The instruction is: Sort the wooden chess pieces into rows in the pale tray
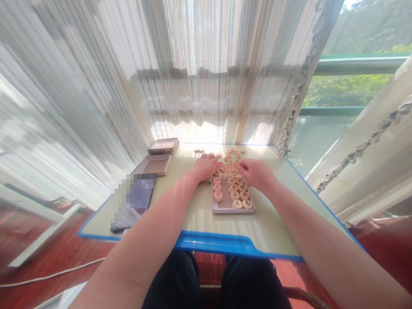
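A shallow open box (pixel 222 210) stands before me on the table, with round wooden Chinese chess pieces (pixel 237 204) in it. Red-marked ones line its left side; two columns of black-marked ones fill its right, with bare bottom between. Just beyond its far edge lies a loose heap of more pieces (pixel 228 168). My left hand (pixel 207 166) rests palm down at the heap's left, fingers stretched out and touching pieces. On the other side, my right hand (pixel 256 174) has its fingers curled together at the heap's edge; whatever is between the fingertips is hidden.
At the table's far left are an open box lid (pixel 157 165) and another box (pixel 163 146). A dark tablet-like object (pixel 137 197), partly pixelated, lies nearer on the left. The table (pixel 199 219) has a blue rim. Curtains (pixel 199 98) hang right behind it.
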The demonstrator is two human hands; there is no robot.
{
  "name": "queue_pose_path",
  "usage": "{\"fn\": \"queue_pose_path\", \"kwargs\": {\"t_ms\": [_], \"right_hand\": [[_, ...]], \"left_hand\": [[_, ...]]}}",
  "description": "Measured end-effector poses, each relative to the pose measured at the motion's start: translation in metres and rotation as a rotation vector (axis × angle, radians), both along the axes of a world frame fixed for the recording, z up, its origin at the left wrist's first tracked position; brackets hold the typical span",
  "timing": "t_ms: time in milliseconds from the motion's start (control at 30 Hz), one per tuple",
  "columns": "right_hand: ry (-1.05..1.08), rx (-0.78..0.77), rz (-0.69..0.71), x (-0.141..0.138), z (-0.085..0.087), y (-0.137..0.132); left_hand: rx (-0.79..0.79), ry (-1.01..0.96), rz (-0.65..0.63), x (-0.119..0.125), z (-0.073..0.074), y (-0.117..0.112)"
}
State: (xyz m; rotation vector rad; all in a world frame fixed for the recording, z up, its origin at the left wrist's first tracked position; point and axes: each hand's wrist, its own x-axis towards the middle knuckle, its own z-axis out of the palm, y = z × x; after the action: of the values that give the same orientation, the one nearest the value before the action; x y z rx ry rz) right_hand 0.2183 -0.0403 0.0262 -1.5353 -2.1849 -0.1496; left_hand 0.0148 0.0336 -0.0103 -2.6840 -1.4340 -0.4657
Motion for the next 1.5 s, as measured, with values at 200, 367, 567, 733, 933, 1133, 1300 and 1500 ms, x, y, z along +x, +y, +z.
{"fn": "queue_pose_path", "kwargs": {"t_ms": [200,367,567,733,933,1133,1300,1500], "right_hand": [[-0.013,-0.049,0.029,-0.002,-0.003,-0.001],[-0.011,-0.084,0.032,-0.005,-0.004,-0.002],[0.008,-0.083,0.052,-0.007,-0.004,-0.002],[0.045,-0.046,0.065,-0.006,-0.005,-0.002],[0.145,0.059,0.114,-0.01,-0.002,-0.008],[0.057,0.059,0.207,-0.012,0.002,-0.012],[0.05,0.031,0.224,-0.011,0.001,-0.011],[0.072,0.072,0.181,-0.016,0.002,-0.016]], "left_hand": [[-0.023,-0.009,0.032,-0.006,0.003,-0.005],[-0.071,-0.081,0.089,-0.01,0.007,-0.01],[-0.11,-0.346,0.146,-0.011,0.009,-0.01],[-0.299,-0.798,0.017,-0.004,0.013,-0.014],[-0.615,-1.099,-0.199,0.0,0.022,-0.026],[-0.836,-1.084,-0.272,-0.001,0.031,-0.034],[-0.908,-1.036,-0.313,-0.003,0.032,-0.034],[-0.936,-1.048,-0.338,-0.002,0.038,-0.04]]}}
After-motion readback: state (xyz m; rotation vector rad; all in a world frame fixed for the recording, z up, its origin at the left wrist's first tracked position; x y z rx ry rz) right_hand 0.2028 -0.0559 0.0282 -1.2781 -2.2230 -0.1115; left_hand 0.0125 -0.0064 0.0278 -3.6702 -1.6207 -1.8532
